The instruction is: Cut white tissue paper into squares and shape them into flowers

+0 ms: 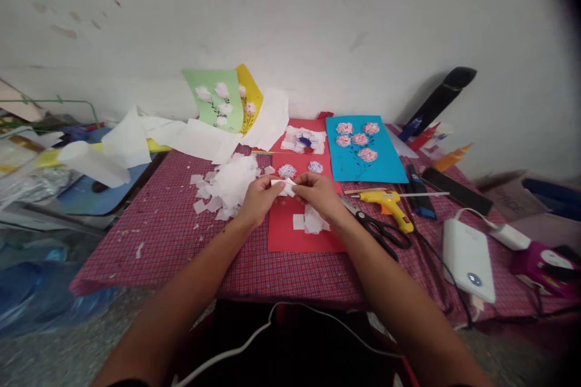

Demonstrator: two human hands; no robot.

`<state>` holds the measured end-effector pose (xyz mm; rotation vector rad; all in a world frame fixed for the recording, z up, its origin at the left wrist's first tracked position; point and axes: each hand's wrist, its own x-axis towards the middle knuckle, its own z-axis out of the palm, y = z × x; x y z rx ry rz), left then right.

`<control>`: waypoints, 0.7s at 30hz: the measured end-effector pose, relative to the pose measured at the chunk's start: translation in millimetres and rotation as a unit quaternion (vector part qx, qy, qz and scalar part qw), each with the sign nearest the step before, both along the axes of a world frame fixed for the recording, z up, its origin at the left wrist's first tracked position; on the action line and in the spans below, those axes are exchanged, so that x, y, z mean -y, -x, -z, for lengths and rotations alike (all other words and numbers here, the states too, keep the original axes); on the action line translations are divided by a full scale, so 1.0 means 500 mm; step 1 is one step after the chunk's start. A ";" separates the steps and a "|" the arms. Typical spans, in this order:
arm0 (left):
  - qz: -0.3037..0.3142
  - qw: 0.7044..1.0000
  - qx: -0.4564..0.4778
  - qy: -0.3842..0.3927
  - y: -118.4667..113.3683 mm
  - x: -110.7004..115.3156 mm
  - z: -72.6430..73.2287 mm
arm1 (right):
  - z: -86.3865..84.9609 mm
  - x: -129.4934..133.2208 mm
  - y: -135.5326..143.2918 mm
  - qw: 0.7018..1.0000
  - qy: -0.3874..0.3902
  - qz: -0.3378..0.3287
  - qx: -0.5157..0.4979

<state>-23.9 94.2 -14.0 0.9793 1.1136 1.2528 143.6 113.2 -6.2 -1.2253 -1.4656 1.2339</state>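
Between my left hand (262,196) and my right hand (316,193) is a small white paper piece (284,186), pinched by the fingers of both. It hovers over a red sheet (284,236). Just beyond my fingers, two speckled paper flowers, one dotted dark (287,171) and one bluish (315,167), sit on the red sheet. A few white paper squares (311,221) lie on it below my right hand. Left of my left hand spreads a heap of cut white paper squares (233,181). A paint-stained tissue (304,140) rests at the sheet's far end.
A blue card with pink flowers (393,163) lies at the back right. Scissors (374,231), a yellow glue gun (385,201) and a white power bank (467,257) are on the right. A green flower card (218,94) leans on the wall; a paper roll (93,163) stands left.
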 end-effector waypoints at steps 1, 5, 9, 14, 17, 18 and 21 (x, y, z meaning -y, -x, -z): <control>0.008 1.000 0.005 0.003 0.000 0.000 0.001 | 0.000 0.001 0.000 1.000 0.000 -0.004 -0.003; 0.034 0.999 -0.007 0.001 0.001 -0.001 0.010 | -0.002 0.005 -0.002 0.999 -0.004 -0.035 -0.009; 0.031 0.999 -0.018 -0.011 0.001 -0.002 0.015 | -0.003 0.006 -0.001 0.999 0.001 -0.034 -0.028; 0.025 0.999 -0.029 -0.015 0.001 -0.003 0.017 | -0.004 0.004 -0.002 0.999 -0.016 -0.015 0.026; 0.030 0.999 -0.024 -0.009 0.001 -0.002 0.015 | -0.006 0.004 -0.003 0.998 -0.041 -0.006 0.056; 0.034 0.999 -0.023 -0.010 0.002 -0.001 0.014 | -0.007 0.005 -0.002 0.997 -0.049 -0.010 0.060; 0.040 0.999 -0.029 -0.023 0.002 0.001 0.011 | -0.008 0.006 -0.001 0.995 -0.066 -0.037 0.062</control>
